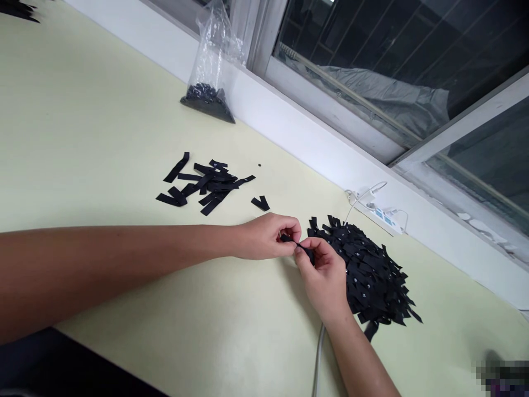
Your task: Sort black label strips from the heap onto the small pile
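Note:
My left hand [268,236] pinches one end of a small black strip [305,251] between thumb and fingers. The other part of that strip is gripped by my right hand [324,270], its fingertips almost touching the left ones. Just beyond and to the right of my right hand lies a large heap of black strips [372,270], some with small white marks. A smaller, loose group of black strips [215,184] is spread on the table behind my left forearm. One folded strip [260,203] lies apart, near my left hand.
A clear plastic bag [206,82] with black pieces stands against the white ledge. A power strip [378,216] with plugged-in cables sits behind the heap. A grey cable [318,358] crosses the table [231,331] near its front. More black strips [19,10] lie far left.

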`<state>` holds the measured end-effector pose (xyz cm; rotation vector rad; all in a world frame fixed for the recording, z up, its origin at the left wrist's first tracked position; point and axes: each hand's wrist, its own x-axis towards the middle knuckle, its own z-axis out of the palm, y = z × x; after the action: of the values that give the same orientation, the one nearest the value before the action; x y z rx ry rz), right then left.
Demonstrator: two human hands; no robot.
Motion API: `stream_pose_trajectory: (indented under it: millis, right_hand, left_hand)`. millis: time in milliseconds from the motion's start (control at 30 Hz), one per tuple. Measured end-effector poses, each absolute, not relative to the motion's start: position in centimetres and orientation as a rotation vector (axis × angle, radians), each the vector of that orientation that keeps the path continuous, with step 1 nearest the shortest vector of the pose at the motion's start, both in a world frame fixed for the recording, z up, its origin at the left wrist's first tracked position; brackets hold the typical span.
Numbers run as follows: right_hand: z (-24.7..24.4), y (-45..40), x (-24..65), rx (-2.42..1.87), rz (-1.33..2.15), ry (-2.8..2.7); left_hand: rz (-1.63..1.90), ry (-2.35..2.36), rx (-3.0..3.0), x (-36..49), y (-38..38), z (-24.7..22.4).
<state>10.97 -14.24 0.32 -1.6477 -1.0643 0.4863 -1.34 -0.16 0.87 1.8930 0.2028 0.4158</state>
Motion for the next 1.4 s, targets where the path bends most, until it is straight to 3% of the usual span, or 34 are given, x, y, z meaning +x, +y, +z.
stream_pose_trajectory:
  millis: [500, 1000, 1400]
  right_hand:
    - [0.7, -14.4, 11.1, -1.650, 0.500, -0.999]
    - [4.5, -16.7, 16.1, -2.186, -0.241, -1.034]
    - [4.7, -18.0, 18.0, -2.269, -0.361, -0.991]
  left_hand:
    - [0.489, 0.224, 1.825, -1.1, -0.4, 0.9]
    - [0.508, 0.235, 1.784, -0.9, 0.0, 0.7]
    - [0.641, 0.248, 1.787, -0.9, -0.2, 0.6]
